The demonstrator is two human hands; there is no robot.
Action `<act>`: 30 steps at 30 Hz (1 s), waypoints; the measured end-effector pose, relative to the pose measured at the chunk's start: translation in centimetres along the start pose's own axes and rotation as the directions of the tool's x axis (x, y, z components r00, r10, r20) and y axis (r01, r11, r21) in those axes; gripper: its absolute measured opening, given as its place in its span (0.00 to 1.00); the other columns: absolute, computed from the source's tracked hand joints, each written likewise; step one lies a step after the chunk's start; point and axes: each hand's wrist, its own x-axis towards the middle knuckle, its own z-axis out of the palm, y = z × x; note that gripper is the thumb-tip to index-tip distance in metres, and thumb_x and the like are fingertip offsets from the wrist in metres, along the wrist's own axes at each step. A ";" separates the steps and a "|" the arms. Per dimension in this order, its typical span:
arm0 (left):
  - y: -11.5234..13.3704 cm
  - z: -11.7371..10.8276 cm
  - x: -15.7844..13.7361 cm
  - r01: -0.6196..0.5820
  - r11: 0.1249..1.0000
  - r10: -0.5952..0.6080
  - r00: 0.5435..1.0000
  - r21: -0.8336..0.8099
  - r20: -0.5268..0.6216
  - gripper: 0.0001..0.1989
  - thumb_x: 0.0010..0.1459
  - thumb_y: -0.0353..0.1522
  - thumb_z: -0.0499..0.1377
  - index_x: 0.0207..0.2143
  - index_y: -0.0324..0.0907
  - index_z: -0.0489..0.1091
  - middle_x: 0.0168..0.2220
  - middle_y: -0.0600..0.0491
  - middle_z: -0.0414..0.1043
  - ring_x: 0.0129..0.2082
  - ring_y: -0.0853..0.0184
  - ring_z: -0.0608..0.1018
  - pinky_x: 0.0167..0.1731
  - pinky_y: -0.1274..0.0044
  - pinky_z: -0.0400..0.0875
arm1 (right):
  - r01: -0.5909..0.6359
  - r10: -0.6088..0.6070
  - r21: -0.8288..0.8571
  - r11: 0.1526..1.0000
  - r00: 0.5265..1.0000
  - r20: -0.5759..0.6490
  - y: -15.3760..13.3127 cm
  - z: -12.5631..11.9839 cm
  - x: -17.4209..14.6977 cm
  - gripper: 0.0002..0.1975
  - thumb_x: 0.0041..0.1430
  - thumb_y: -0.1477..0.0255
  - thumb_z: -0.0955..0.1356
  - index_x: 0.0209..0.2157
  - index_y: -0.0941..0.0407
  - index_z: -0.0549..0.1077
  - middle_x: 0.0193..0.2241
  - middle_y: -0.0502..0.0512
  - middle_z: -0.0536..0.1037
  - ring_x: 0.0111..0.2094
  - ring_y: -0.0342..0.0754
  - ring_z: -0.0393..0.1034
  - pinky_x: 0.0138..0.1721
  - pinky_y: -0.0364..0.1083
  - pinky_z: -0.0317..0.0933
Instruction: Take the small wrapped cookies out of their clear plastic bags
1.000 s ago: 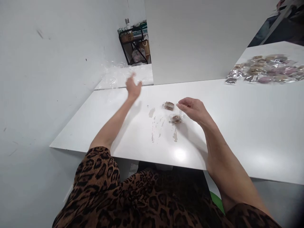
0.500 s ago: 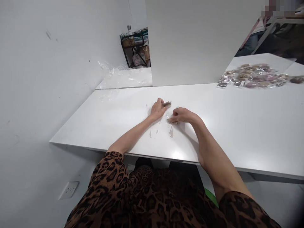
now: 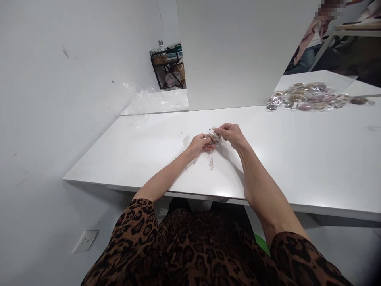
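A small clear plastic packet (image 3: 213,138) with something brown inside is held between my hands over the white table (image 3: 143,155). My left hand (image 3: 199,145) is closed round its left side, the thumb on top and the fingers underneath. At the packet's upper right, my right hand (image 3: 232,134) pinches the edge of the plastic between thumb and fingers. The brown contents are too small and too covered by plastic and fingers to name. Just below my hands, a greyish mark (image 3: 211,163) shows on the table.
Several clear packets with brown and pink contents (image 3: 309,97) lie piled at the back right. Crumpled clear plastic (image 3: 138,99) sits at the back left by the wall. A grey panel (image 3: 235,55) rises behind the table. A person (image 3: 309,47) is at the far right.
My hands have come together. My left hand moved slightly nearer and turned palm up under the packet; my right hand rose from the tabletop to the packet's edge.
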 end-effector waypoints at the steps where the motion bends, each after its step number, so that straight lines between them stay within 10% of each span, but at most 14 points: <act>1: 0.1 0.2 -0.2 0.032 0.998 -0.031 0.999 -0.057 0.016 0.01 0.67 0.26 0.57 0.40 0.37 0.69 0.33 0.48 0.80 0.28 0.68 0.82 0.33 0.76 0.76 | 0.005 -0.005 -0.003 1.000 1.000 -0.010 0.2 0.4 0.0 0.29 0.32 0.52 0.84 0.19 0.56 0.69 0.18 0.47 0.68 0.21 0.38 0.57 0.23 0.43 0.51; 12: -0.3 -0.2 0.2 -0.056 0.915 0.091 0.993 -0.399 0.070 0.07 0.64 0.31 0.64 0.41 0.36 0.72 0.32 0.51 0.76 0.31 0.69 0.79 0.39 0.74 0.75 | 0.200 -0.214 -0.155 0.967 0.973 -0.081 2.1 1.7 0.3 0.30 0.39 0.44 0.78 0.21 0.55 0.69 0.31 0.54 0.73 0.36 0.48 0.67 0.37 0.47 0.62; 22: -0.7 -1.2 0.6 -0.186 0.962 0.184 0.983 -0.202 -0.027 0.23 0.43 0.25 0.74 0.38 0.38 0.67 0.31 0.55 0.75 0.30 0.70 0.77 0.34 0.75 0.69 | 0.024 -0.025 0.037 0.999 0.999 0.038 2.5 3.0 -0.5 0.41 0.42 0.43 0.78 0.49 0.53 0.64 0.35 0.50 0.75 0.32 0.45 0.68 0.33 0.45 0.62; 30: -1.2 -1.8 0.1 -0.242 0.964 0.224 0.963 0.114 0.148 0.30 0.41 0.26 0.73 0.46 0.40 0.65 0.31 0.59 0.72 0.30 0.72 0.75 0.37 0.75 0.70 | -0.151 0.183 -0.130 0.980 0.941 0.285 1.5 0.9 -2.5 0.30 0.34 0.51 0.82 0.28 0.57 0.71 0.20 0.46 0.68 0.24 0.41 0.59 0.27 0.44 0.50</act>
